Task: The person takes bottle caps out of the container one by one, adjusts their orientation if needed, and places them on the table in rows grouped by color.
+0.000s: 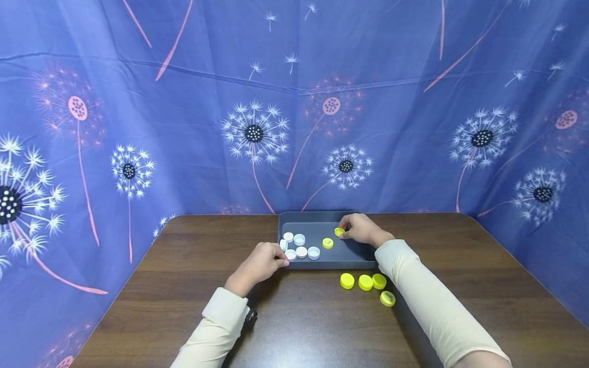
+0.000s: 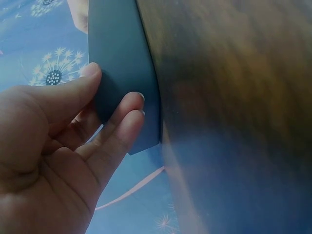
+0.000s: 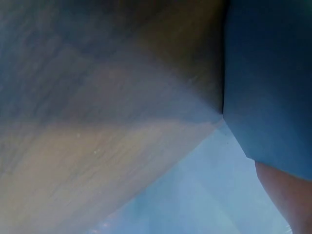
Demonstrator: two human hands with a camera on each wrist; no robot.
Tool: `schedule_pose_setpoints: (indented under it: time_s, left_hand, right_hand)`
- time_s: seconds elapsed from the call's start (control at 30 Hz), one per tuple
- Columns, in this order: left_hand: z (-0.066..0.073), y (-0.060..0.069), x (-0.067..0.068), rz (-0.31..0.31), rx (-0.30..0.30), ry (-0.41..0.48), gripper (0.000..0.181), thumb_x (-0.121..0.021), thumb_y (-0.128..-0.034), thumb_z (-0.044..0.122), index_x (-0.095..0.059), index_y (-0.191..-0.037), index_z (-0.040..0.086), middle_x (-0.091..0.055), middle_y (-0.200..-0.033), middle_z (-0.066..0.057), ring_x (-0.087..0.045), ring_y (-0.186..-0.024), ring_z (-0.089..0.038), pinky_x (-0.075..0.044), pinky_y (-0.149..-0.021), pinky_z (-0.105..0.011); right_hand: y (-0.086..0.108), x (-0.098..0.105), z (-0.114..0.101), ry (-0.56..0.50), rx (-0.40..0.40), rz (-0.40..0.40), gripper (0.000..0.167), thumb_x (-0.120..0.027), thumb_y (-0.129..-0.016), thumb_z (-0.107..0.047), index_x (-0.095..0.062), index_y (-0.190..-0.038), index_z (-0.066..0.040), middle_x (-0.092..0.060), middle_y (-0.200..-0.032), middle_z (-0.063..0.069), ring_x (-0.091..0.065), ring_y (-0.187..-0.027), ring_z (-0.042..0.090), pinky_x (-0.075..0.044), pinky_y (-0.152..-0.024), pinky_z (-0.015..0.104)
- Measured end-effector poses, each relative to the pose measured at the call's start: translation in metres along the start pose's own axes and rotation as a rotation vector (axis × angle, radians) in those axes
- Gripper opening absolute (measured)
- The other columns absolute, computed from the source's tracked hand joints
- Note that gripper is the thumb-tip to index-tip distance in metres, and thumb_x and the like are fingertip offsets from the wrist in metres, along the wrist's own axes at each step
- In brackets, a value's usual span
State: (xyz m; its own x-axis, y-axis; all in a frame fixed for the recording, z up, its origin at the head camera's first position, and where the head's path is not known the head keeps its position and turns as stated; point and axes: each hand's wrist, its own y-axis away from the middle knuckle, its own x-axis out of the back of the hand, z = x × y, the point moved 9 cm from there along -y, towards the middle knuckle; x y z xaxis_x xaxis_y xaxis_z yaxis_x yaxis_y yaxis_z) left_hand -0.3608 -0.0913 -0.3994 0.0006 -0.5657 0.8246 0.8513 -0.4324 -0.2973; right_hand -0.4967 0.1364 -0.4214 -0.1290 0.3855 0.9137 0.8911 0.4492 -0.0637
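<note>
A dark grey rectangular tray (image 1: 354,265) lies on the table. My left hand (image 1: 264,261) holds its near left corner; in the left wrist view the thumb is at the rim and fingertips (image 2: 130,124) touch the outer wall. Inside the tray, my right hand (image 1: 363,229) pinches a yellow bottle cap (image 1: 339,232) toward the far side. Another yellow cap (image 1: 327,243) lies just left of it. Several white caps (image 1: 301,252) are grouped at the tray's left end, one leaning by the wall. In the right wrist view the tray wall (image 3: 268,83) hides the right fingers.
Several yellow caps (image 1: 365,282) lie on the brown wooden table (image 1: 294,327) in front of the tray, toward its right side. Behind the table hangs a blue cloth (image 1: 400,153) with a dandelion print.
</note>
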Motion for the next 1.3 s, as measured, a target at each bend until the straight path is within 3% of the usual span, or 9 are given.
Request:
schedule_pose_setpoints:
  time_s: [0.27,0.47,0.67,0.83,1.1,1.3]
  left_hand:
    - [-0.002,-0.001,-0.001,-0.014,0.03,0.008,0.007,-0.074,-0.0875,0.006,-0.077,-0.081,0.007,-0.071,-0.08,0.002,-0.064,-0.076,-0.011,-0.052,-0.07,-0.027]
    - [-0.001,-0.001,-0.001,-0.002,0.008,0.011,0.007,-0.075,-0.0866,0.005,-0.077,-0.079,0.006,-0.07,-0.079,0.002,-0.063,-0.074,-0.01,-0.052,-0.068,-0.027]
    - [-0.001,-0.001,-0.001,-0.001,0.008,0.013,0.008,-0.074,-0.0866,0.003,-0.077,-0.079,0.006,-0.07,-0.078,0.002,-0.062,-0.073,-0.01,-0.051,-0.066,-0.027]
    - [-0.001,-0.002,0.0,0.004,0.01,0.009,0.008,-0.075,-0.0865,0.004,-0.077,-0.079,0.006,-0.07,-0.078,0.003,-0.062,-0.074,-0.01,-0.051,-0.067,-0.026]
    - [0.0,-0.001,-0.001,-0.002,0.012,0.01,0.008,-0.074,-0.087,0.005,-0.077,-0.08,0.006,-0.07,-0.079,0.002,-0.063,-0.075,-0.011,-0.052,-0.069,-0.028]
    - [-0.003,0.0,-0.001,0.016,0.0,-0.004,0.008,-0.075,-0.0859,0.005,-0.077,-0.078,0.007,-0.07,-0.078,0.002,-0.063,-0.075,-0.01,-0.052,-0.069,-0.029]
  right_hand:
    - [0.003,0.003,0.001,-0.03,-0.023,-0.031,0.021,-0.084,-0.078,-0.013,-0.071,-0.091,-0.005,-0.069,-0.084,0.003,-0.062,-0.081,0.018,-0.051,-0.077,0.038]
    - [0.005,0.001,0.005,-0.033,-0.036,-0.024,0.02,-0.082,-0.081,-0.013,-0.069,-0.094,-0.006,-0.067,-0.084,0.001,-0.061,-0.081,0.017,-0.05,-0.079,0.038]
    - [0.004,-0.001,0.001,0.011,0.014,-0.034,0.035,-0.079,-0.084,-0.011,-0.07,-0.116,-0.002,-0.07,-0.095,0.006,-0.062,-0.088,0.02,-0.051,-0.081,0.04]
    - [0.008,-0.001,-0.005,0.097,0.062,-0.072,0.039,-0.071,-0.092,-0.015,-0.066,-0.129,-0.005,-0.068,-0.105,0.008,-0.056,-0.092,0.021,-0.047,-0.081,0.04]
    - [0.015,0.002,-0.008,0.099,0.079,-0.061,0.029,-0.068,-0.094,-0.014,-0.071,-0.123,-0.009,-0.063,-0.1,0.004,-0.053,-0.094,0.02,-0.046,-0.082,0.04]
    - [0.027,0.017,-0.017,0.018,0.118,0.042,0.026,-0.075,-0.088,-0.009,-0.073,-0.113,-0.007,-0.053,-0.082,0.002,-0.046,-0.078,0.018,-0.04,-0.068,0.034]
